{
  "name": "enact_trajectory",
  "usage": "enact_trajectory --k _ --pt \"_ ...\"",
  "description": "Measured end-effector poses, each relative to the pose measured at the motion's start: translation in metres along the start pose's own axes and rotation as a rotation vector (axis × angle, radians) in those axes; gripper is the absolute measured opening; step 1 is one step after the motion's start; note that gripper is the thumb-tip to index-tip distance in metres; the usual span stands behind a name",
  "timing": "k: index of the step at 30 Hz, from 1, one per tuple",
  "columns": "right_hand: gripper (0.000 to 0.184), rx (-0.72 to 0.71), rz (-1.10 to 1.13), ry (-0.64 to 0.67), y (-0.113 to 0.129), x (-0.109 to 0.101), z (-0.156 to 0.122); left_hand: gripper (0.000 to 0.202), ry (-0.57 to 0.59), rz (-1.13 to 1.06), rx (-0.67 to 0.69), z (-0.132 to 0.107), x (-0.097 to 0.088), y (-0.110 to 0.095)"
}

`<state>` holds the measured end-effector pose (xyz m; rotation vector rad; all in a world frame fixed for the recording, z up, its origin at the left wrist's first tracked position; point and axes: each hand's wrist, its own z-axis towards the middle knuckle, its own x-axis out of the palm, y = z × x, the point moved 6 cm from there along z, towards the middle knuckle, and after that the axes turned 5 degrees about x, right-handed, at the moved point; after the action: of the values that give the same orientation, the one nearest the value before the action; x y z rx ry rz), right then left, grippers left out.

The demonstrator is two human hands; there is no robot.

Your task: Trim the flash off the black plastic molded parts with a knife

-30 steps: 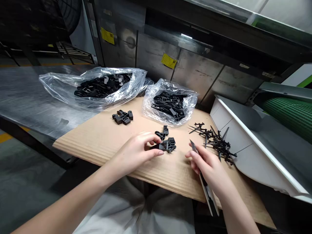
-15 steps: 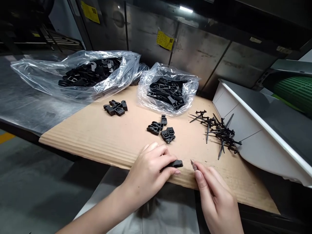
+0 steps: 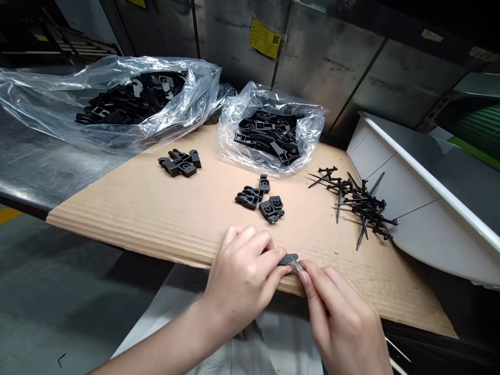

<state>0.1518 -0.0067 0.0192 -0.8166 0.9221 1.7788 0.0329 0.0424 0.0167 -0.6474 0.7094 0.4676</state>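
My left hand (image 3: pixel 244 276) is closed on a small black plastic part (image 3: pixel 288 259) at the near edge of the cardboard sheet (image 3: pixel 164 219). My right hand (image 3: pixel 339 323) pinches a thin metal blade (image 3: pixel 297 266), and its tip touches the part. A few loose black parts (image 3: pixel 260 199) lie just beyond my hands. Another small group of black parts (image 3: pixel 179 162) sits further left.
Two clear plastic bags of black parts stand at the back, a large bag (image 3: pixel 117 101) on the left and a smaller bag (image 3: pixel 269 130) in the middle. A heap of black sprue sticks (image 3: pixel 357 205) lies right, beside a white chute (image 3: pixel 425 198).
My left hand took a part from the loose group and drew it to the near edge. My right hand brought the blade in until it met the part.
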Motion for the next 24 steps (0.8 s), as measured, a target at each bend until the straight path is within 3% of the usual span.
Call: enact_trajectory --k 6,13,17,20,24 --pt "0.021 0.05 -0.139 0.001 -0.015 -0.001 0.003 0.016 0.004 -0.011 0.07 0.0 -0.001 -0.002" --pt "0.025 0.131 0.07 0.103 -0.027 -0.009 0.003 0.016 0.244 -0.251 -0.017 0.001 -0.004 0.009" --pt "0.028 0.031 0.068 0.069 -0.019 -0.013 0.0 0.019 0.282 -0.328 -0.073 0.01 -0.007 0.019" --pt "0.019 -0.106 0.046 0.006 -0.01 -0.018 -0.002 0.022 0.336 -0.291 -0.096 0.016 -0.004 0.021" --pt "0.022 -0.085 -0.058 0.085 -0.005 -0.013 -0.001 0.023 0.303 -0.268 -0.075 0.017 -0.004 0.02"
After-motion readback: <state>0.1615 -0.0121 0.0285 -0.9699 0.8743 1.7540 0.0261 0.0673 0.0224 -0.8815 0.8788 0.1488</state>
